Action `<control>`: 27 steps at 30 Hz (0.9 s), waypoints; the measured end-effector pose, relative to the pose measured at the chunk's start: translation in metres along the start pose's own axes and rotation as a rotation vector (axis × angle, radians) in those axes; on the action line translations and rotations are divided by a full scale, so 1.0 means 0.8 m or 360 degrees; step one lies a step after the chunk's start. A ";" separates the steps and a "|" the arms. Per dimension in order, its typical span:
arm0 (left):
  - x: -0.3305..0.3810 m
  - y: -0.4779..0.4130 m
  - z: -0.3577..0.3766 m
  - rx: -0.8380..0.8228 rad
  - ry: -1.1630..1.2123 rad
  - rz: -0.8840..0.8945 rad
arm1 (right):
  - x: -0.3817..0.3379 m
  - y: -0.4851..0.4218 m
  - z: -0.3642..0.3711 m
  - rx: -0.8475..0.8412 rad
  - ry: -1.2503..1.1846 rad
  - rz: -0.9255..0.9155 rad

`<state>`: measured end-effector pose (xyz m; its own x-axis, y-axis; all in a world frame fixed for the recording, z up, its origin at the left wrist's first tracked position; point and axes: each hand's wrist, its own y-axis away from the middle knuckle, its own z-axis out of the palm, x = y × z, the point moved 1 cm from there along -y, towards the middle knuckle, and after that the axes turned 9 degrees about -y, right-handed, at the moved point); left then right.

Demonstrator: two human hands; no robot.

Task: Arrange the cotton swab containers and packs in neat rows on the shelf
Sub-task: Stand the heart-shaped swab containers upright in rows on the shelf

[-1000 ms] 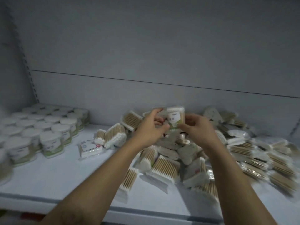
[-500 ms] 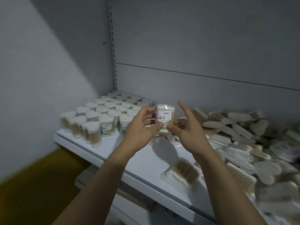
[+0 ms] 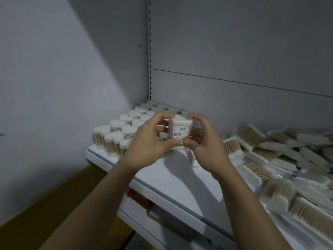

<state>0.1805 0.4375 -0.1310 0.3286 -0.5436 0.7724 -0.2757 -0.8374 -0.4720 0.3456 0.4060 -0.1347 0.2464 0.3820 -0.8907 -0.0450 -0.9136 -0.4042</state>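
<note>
Container, cotton swabs, one unit, clear-walled with a white and green label: held in the air over the shelf, towards its left end and above its front half, just right of the standing stock. Left hand grips it with fingers curled over the top rim and the thumb at the lower edge; right hand mirrors this from the other side, so both hands grasp the same unit and neither is free. Orientation: long axis about vertical, white swab tips up, base down, label turned towards the person. The top-and-bottom pinch from two sides probably serves to square the unit and bring its label to the front before it is set down. Rowed containers, heart-shaped white tops: upright in close rows, filling the left rear corner of the shelf and reaching its left edge; the held unit most likely belongs at the open right side of this block. Loose packs, flat, with wooden stems showing: heaped at mixed angles over the right part of the shelf, unsorted, well apart from the rows.
</note>
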 end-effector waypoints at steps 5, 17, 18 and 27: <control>-0.014 -0.015 -0.053 -0.0059 -0.0333 0.0055 | 0.010 -0.002 0.028 -0.0073 0.0178 0.0064; -0.044 -0.059 -0.087 -0.0478 -0.1227 0.0370 | 0.079 0.021 0.079 0.0035 0.0783 0.0100; -0.046 -0.063 -0.086 -0.0515 -0.1283 0.0392 | 0.076 0.025 0.081 0.0073 0.0867 0.0110; -0.078 -0.106 -0.061 -0.1012 -0.1451 0.0475 | 0.058 0.041 0.129 0.0236 0.1419 -0.0140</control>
<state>0.1390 0.5455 -0.1181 0.6335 -0.7721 -0.0509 -0.7730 -0.6287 -0.0846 0.2555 0.4085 -0.2110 0.9100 0.1438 -0.3890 -0.0992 -0.8353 -0.5407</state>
